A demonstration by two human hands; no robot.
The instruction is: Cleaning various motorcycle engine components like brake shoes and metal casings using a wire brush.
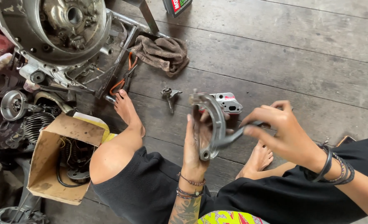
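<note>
I sit on a wooden plank floor (283, 54). My left hand (194, 145) holds up a curved grey metal part (214, 120) shaped like a half ring, with an eyelet at its lower end. My right hand (281, 130) grips a dark slim tool (238, 135) whose tip rests against the lower half of that curved part. Just behind the part a small grey metal block (229, 103) with a red mark lies on the floor.
An opened engine casing (55, 29) stands at the top left. Orange-handled pliers (124, 79), a brown rag (163, 52) and a small metal shaft piece (169, 97) lie near it. A cardboard box (51, 161) with wires and coils sits by my left knee.
</note>
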